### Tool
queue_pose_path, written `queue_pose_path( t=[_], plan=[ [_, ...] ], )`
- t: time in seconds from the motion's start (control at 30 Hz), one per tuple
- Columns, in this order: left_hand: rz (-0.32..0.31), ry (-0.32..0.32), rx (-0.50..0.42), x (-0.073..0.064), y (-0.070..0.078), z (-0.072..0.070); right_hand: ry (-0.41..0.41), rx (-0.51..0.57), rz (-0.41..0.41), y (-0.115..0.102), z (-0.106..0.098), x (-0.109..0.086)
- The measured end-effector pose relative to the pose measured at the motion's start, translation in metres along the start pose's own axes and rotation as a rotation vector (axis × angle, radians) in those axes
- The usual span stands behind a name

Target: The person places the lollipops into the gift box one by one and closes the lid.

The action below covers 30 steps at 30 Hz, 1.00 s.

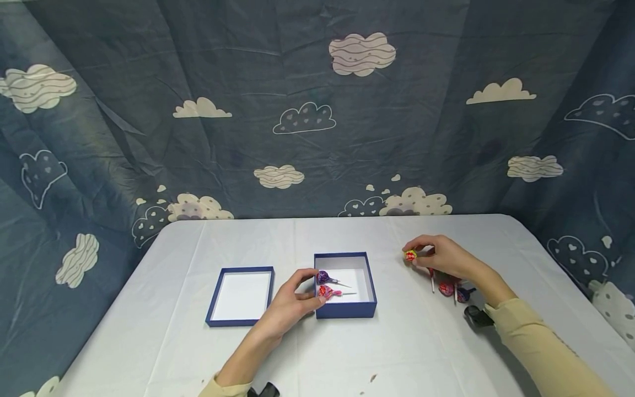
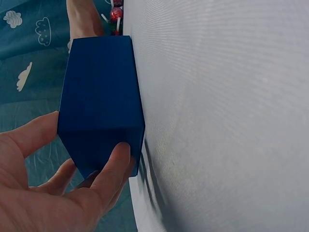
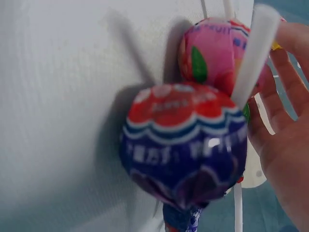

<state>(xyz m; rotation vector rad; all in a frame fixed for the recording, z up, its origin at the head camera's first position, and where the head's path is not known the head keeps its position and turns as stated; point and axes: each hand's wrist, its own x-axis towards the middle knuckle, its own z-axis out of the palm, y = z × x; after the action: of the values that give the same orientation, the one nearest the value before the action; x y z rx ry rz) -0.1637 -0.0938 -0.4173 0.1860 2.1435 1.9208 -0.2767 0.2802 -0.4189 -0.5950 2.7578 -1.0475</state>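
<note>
A blue box [image 1: 345, 310] with a white inside stands on the table. Two lollipops lie in it: a purple-wrapped lollipop [image 1: 323, 277] and a pink-red lollipop [image 1: 327, 291]. My left hand [image 1: 290, 305] holds the box at its left side; the left wrist view shows fingers against the blue outer wall [image 2: 99, 87]. Off to the right, my right hand [image 1: 448, 257] pinches a yellow-and-red lollipop [image 1: 410, 255] just over the table. Beneath that hand lie several lollipops, among them a red lollipop [image 1: 445, 289] and a dark blue-purple lollipop [image 3: 186, 145], partly covered by the hand.
Left of the box lies its blue-rimmed lid [image 1: 240, 321], white inside facing up. A white cloth covers the table [image 1: 397, 353]. Behind it hangs a dark blue curtain [image 1: 238, 143] with cloud prints.
</note>
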Motion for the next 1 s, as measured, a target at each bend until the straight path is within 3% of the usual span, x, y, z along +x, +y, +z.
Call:
queue_pose_path(
  t=[0.23, 0.77, 1.0],
  plan=[
    [0.009, -0.007, 0.01, 0.0, -0.001, 0.0, 0.067, 0.013, -0.035, -0.003, 0.001, -0.004],
    [-0.004, 0.002, 0.014, -0.001, 0.0, 0.0, 0.188, 0.085, 0.002, -0.013, 0.002, -0.018],
    [-0.001, 0.001, 0.013, 0.0, 0.0, 0.001, 0.217, 0.101, -0.031, -0.022, 0.009, -0.019]
  ],
)
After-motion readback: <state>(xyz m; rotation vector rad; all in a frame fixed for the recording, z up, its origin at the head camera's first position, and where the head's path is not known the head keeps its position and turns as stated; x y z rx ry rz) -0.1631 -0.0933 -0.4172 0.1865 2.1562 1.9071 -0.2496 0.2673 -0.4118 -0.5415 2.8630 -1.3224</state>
